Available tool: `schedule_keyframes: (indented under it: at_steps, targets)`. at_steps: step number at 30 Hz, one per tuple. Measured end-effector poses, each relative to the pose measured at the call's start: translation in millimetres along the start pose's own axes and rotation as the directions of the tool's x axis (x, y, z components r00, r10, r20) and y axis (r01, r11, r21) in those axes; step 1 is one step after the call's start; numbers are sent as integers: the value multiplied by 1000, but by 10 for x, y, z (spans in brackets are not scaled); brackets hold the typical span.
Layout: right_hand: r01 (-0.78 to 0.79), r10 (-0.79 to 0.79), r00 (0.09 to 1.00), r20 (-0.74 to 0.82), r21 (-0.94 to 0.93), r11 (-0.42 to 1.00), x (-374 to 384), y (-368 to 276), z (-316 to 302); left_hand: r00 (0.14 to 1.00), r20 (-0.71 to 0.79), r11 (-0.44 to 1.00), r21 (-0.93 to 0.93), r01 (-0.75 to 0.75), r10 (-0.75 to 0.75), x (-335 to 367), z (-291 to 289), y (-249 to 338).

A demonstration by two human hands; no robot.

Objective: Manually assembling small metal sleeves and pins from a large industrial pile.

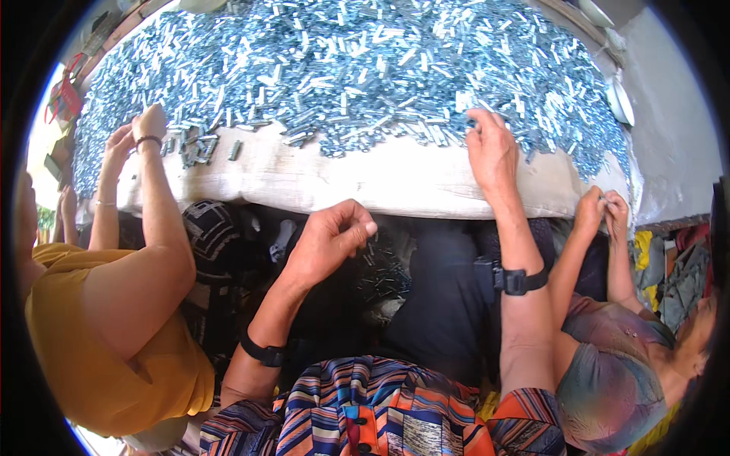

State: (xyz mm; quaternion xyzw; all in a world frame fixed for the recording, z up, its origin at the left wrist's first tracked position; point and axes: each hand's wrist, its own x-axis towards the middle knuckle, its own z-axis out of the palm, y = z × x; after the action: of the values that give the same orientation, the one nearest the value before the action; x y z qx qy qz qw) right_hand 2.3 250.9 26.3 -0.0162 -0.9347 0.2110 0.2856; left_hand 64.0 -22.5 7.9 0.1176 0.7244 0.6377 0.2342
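Note:
A wide heap of small, shiny, blue-silver elongated pieces covers the pale cloth-topped table in front of me. My right hand is over the heap's near edge, fingers bent, with a gap between thumb and forefinger; nothing shows clearly in it. Lower and nearer to me, my left hand is closed just off the table edge, its thumb pressed against the curled fingers. Whatever it holds is hidden. Right under it are a few small slim pieces, and further down, in shadow, a pile of similar pieces.
At my left a person in a mustard top has both hands at the heap. At my right another person pinches something small with both hands by the table edge. A white bowl stands at the table's right side; coloured cloths lie beyond.

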Motion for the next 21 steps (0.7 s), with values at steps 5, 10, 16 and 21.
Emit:
schedule_keyframes:
  at_steps: [5, 10, 16, 21]
  targets:
    - [78, -57, 996, 71, -348, 934, 76, 195, 182, 940, -316, 967, 250, -47, 128, 90, -455, -79]
    - [175, -193, 979, -67, -206, 963, 31, 91, 198, 802, -495, 775, 629, 65, 334, 260, -766, -113]
    - [-101, 133, 990, -38, 461, 882, -121, -184, 100, 771, -504, 573, 788, 226, 389, 562, -743, -44]
    - [-333, 244, 941, 233, 755, 564, -376, -403, 16, 745, -499, 511, 823, 247, 442, 732, -732, -93]
